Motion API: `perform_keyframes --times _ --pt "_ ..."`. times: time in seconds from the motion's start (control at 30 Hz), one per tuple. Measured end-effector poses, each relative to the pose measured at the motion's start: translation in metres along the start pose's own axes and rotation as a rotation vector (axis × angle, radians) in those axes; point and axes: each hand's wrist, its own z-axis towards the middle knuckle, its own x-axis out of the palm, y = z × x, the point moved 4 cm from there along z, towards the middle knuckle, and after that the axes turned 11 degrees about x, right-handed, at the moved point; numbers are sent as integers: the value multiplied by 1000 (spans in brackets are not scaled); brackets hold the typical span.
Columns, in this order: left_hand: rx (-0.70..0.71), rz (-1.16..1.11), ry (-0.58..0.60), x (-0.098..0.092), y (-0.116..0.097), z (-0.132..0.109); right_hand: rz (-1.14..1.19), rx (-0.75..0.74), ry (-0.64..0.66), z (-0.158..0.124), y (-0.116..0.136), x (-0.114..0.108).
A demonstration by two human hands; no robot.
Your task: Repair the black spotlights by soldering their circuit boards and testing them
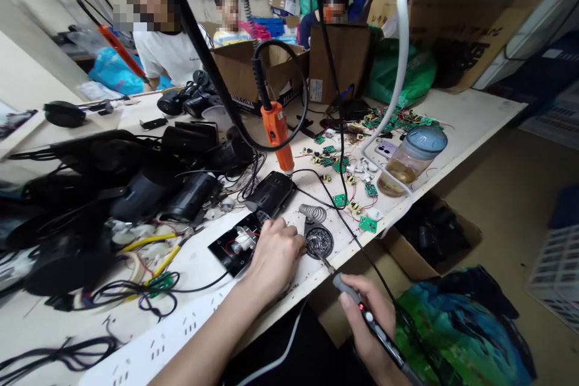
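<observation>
In my right hand (368,316) is a soldering iron (357,301), with a small red light on its handle and its tip at the round black holder of metal wool (319,241). My left hand (279,253) is closed just left of that holder, its fingertips turned down; what they pinch, if anything, is hidden. Beside this hand, an open black housing part (233,247) holds a white fitting with thin wires. A black casing (270,194) lies behind the hand, and a coiled metal spring (313,213) stands behind the metal wool.
An orange electric screwdriver (277,139) hangs over the table. Green circuit boards (368,224) are scattered right, near a lidded jar (409,163). Black casings (140,193) pile up left, above a white power strip (172,338). People (165,51) sit across, beyond cardboard boxes (339,63).
</observation>
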Motion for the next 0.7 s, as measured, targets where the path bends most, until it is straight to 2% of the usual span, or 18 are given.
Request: perform_keyframes --times 0.17,0.33,0.57,0.7 --pt "-67 -59 35 3 3 3 -26 -23 14 3 2 -1" --pt "-79 -86 48 5 3 4 -46 -47 35 8 5 -4" --pt "-97 -96 142 2 2 4 -77 -61 64 12 9 -8" --pt "-101 -105 132 1 2 2 -49 -67 61 13 10 -6"
